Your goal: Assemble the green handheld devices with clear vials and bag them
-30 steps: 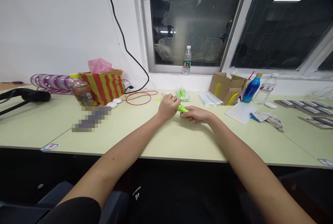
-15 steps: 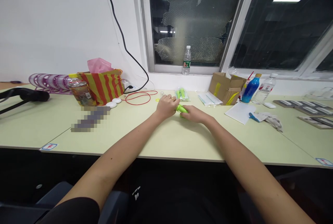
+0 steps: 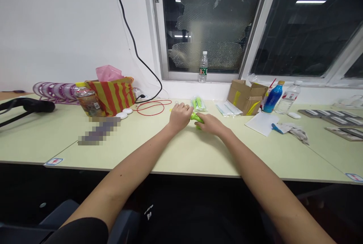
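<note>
A bright green plastic piece (image 3: 195,117), roughly tube-shaped, is held between my two hands above the table; its exact kind is hard to tell. My left hand (image 3: 180,117), with a ring on one finger, is closed round its left end, and most of that end is hidden. From the other side, my right hand (image 3: 211,124) grips the right end with thumb and fingers, some green showing below them. Just beyond the hands lies a clear bag with green pieces (image 3: 199,103) inside.
To the left are a drink bottle (image 3: 89,100), a striped bag (image 3: 117,93) and a red cable (image 3: 151,108). A cardboard box (image 3: 246,98), a blue bottle (image 3: 273,96), white paper (image 3: 261,123) and a glove (image 3: 292,130) occupy the right. A window (image 3: 210,28) rises behind.
The green piece is turned slightly between my hands, and my right hand's fingers have shifted a little on it. Both hands keep their hold.
</note>
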A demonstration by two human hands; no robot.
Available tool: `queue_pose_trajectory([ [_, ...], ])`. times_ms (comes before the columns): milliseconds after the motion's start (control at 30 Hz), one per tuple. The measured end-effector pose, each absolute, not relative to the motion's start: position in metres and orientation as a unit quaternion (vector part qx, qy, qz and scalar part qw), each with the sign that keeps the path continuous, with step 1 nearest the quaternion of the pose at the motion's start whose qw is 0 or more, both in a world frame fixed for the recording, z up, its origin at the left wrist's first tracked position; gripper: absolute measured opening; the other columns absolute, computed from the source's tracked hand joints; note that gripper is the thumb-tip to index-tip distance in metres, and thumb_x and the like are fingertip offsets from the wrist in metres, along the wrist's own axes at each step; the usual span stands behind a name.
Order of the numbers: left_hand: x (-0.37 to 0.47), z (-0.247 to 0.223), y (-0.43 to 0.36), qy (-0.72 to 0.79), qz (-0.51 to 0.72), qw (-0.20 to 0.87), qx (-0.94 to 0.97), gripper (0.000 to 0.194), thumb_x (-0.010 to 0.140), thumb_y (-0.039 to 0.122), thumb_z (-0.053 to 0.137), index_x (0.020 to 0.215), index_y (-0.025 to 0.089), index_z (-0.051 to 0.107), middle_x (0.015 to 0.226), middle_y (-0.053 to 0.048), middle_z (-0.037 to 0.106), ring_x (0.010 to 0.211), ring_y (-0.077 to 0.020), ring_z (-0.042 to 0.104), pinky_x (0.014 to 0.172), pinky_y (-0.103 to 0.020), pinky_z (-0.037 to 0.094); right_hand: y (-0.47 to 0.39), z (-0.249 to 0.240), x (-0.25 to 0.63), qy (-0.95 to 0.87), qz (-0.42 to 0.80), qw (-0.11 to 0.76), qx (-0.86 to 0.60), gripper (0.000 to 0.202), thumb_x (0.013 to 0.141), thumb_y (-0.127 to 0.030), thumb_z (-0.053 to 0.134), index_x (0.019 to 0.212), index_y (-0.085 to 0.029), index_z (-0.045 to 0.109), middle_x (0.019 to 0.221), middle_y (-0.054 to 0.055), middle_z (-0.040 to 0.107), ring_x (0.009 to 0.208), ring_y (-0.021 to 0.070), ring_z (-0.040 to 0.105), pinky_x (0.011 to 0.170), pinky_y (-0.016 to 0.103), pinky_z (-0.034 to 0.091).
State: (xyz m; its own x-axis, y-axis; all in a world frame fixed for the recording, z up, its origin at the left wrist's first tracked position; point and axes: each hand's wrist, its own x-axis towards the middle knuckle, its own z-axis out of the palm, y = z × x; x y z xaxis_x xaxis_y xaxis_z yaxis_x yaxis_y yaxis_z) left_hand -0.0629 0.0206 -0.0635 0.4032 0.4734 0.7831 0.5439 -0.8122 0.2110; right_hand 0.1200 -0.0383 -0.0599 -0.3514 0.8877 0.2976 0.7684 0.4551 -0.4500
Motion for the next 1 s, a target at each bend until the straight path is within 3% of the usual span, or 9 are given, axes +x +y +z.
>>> queue_pose_trajectory([
  [100, -0.062, -0.061, 0.017, -0.285, -0.413, 0.117, -0.857, 0.014, 0.082, 0.017, 0.054, 0.069, 0.022, 0.052, 0.075, -0.013, 0.055, 0.086, -0.0308, 0.047, 0.082, -0.047, 0.030, -0.041, -0.058, 0.121, -0.756, 0.439, 0.255, -0.412, 0.044, 0.091, -0.062, 0.046, 0.096, -0.019, 0.052, 0.067, 0.001, 0.056, 0.051, 0.0139, 0.050, 0.048, 0.025, 0.039],
  [167, -0.060, -0.059, 0.013, -0.269, -0.409, 0.116, -0.864, 0.015, 0.085, 0.023, 0.054, 0.069, 0.023, 0.052, 0.077, -0.013, 0.055, 0.086, -0.0304, 0.047, 0.082, -0.046, 0.030, -0.042, -0.058, 0.122, -0.679, 0.595, 0.252, -0.348, 0.053, 0.092, -0.069, 0.035, 0.101, -0.019, 0.052, 0.063, 0.000, 0.055, 0.045, 0.0129, 0.047, 0.042, 0.025, 0.039],
  [267, -0.056, -0.057, 0.007, -0.250, -0.438, 0.060, -0.862, 0.018, 0.085, 0.030, 0.056, 0.068, 0.023, 0.053, 0.074, -0.012, 0.053, 0.085, -0.0295, 0.046, 0.082, -0.046, 0.030, -0.040, -0.059, 0.127, -0.614, 0.692, 0.246, -0.288, 0.049, 0.092, -0.065, 0.041, 0.102, -0.018, 0.052, 0.060, -0.003, 0.051, 0.037, 0.0087, 0.036, 0.034, 0.021, 0.031],
  [367, -0.054, -0.057, 0.006, -0.245, -0.461, 0.021, -0.853, 0.019, 0.085, 0.028, 0.055, 0.067, 0.024, 0.054, 0.070, -0.011, 0.050, 0.082, -0.0284, 0.046, 0.082, -0.045, 0.030, -0.039, -0.057, 0.133, -0.607, 0.699, 0.240, -0.290, 0.042, 0.089, -0.058, 0.055, 0.095, -0.017, 0.053, 0.057, -0.007, 0.041, 0.036, 0.0050, 0.028, 0.033, 0.017, 0.024],
  [533, -0.054, -0.063, 0.012, -0.256, -0.434, 0.105, -0.857, 0.017, 0.085, 0.018, 0.050, 0.070, 0.023, 0.056, 0.071, -0.011, 0.053, 0.079, -0.0266, 0.047, 0.080, -0.044, 0.032, -0.045, -0.047, 0.135, -0.683, 0.578, 0.266, -0.359, 0.046, 0.083, -0.060, 0.063, 0.075, -0.018, 0.046, 0.059, -0.005, 0.041, 0.040, 0.0046, 0.033, 0.035, 0.018, 0.026],
  [667, -0.055, -0.066, 0.013, -0.308, -0.327, 0.220, -0.866, 0.016, 0.083, 0.013, 0.048, 0.081, 0.020, 0.061, 0.076, -0.013, 0.058, 0.082, -0.0277, 0.051, 0.076, -0.042, 0.034, -0.044, -0.047, 0.130, -0.750, 0.418, 0.278, -0.431, 0.046, 0.083, -0.063, 0.060, 0.076, -0.019, 0.048, 0.060, -0.003, 0.048, 0.044, 0.0082, 0.040, 0.040, 0.023, 0.030],
  [767, -0.055, -0.067, 0.012, -0.343, -0.246, 0.267, -0.866, 0.014, 0.083, 0.021, 0.052, 0.090, 0.017, 0.063, 0.081, -0.014, 0.062, 0.084, -0.0293, 0.055, 0.070, -0.040, 0.035, -0.041, -0.053, 0.127, -0.795, 0.232, 0.286, -0.482, 0.041, 0.084, -0.057, 0.060, 0.074, -0.019, 0.049, 0.064, -0.001, 0.054, 0.054, 0.0115, 0.045, 0.050, 0.025, 0.032],
  [900, -0.054, -0.067, 0.008, -0.388, -0.196, 0.254, -0.864, 0.027, 0.083, 0.038, 0.057, 0.096, 0.015, 0.063, 0.083, -0.014, 0.065, 0.082, -0.0294, 0.060, 0.063, -0.037, 0.035, -0.041, -0.058, 0.126, -0.819, 0.040, 0.235, -0.522, 0.030, 0.087, -0.049, 0.058, 0.083, -0.020, 0.057, 0.077, 0.004, 0.063, 0.066, 0.0167, 0.052, 0.057, 0.027, 0.030],
  [1000, -0.054, -0.065, 0.005, -0.424, -0.186, 0.236, -0.855, 0.026, 0.081, 0.035, 0.058, 0.098, 0.015, 0.062, 0.083, -0.013, 0.067, 0.079, -0.0283, 0.063, 0.060, -0.034, 0.033, -0.044, -0.058, 0.123, -0.816, -0.068, 0.195, -0.540, 0.026, 0.090, -0.047, 0.056, 0.092, -0.021, 0.060, 0.085, 0.007, 0.067, 0.073, 0.0208, 0.057, 0.059, 0.029, 0.029],
])
